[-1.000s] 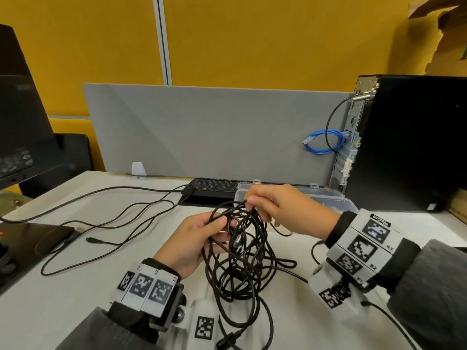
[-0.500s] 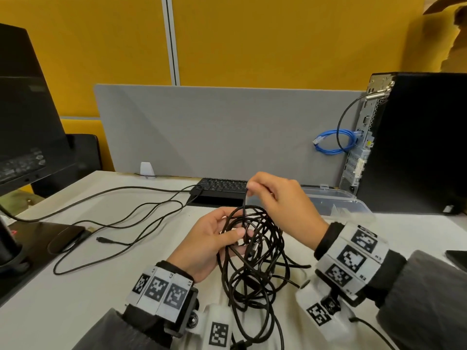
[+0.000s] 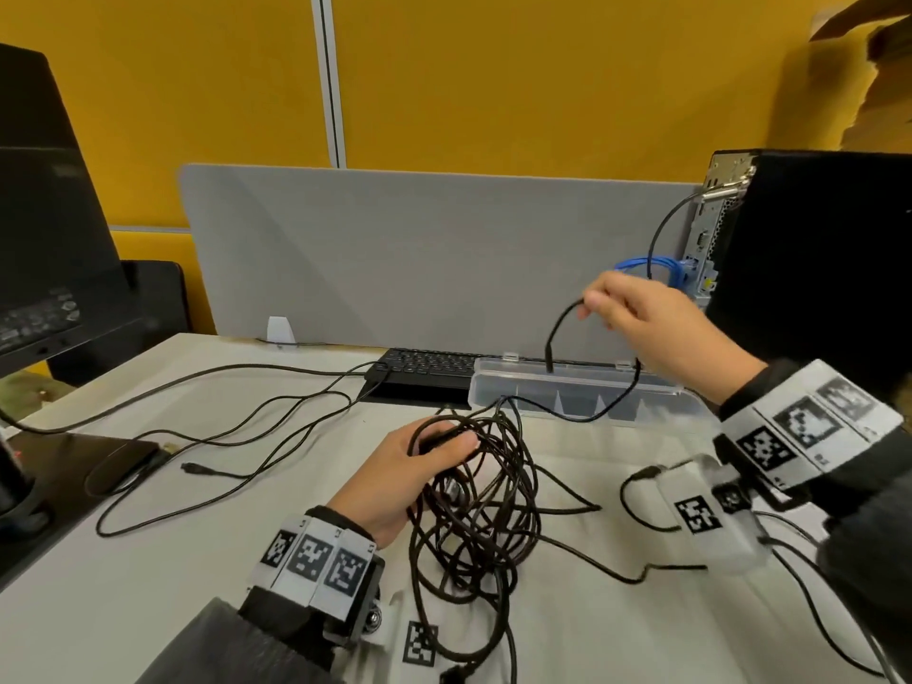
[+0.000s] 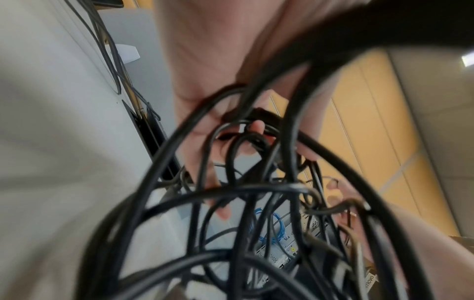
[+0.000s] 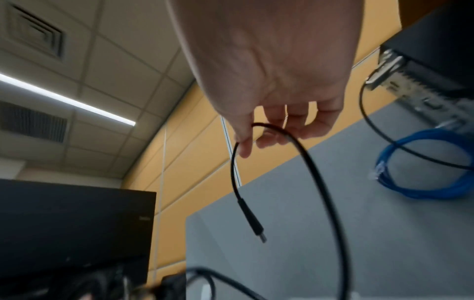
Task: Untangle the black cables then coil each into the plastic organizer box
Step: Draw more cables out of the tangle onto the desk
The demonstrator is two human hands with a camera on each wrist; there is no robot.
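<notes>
A tangle of black cables [image 3: 474, 510] hangs over the white desk at the centre, and my left hand [image 3: 419, 461] grips its top, fingers curled round several strands [image 4: 246, 142]. My right hand [image 3: 636, 318] is raised above the clear plastic organizer box [image 3: 582, 394] and pinches one black cable near its end. The plug [image 5: 252, 221] dangles below the fingers [image 5: 243, 146], just over the box in the head view. That cable [image 3: 612, 402] sags across the front of the box back into the tangle.
A black keyboard [image 3: 424, 370] lies behind the box against a grey divider [image 3: 419, 259]. A black computer tower [image 3: 814, 269] with a blue cable loop [image 3: 651, 269] stands at right. A monitor [image 3: 44, 214] and loose thin cables [image 3: 222, 422] are at left.
My right hand has risen up and to the right, drawing one cable end out of the tangle to above the box. The left hand keeps hold of the bundle, now lower.
</notes>
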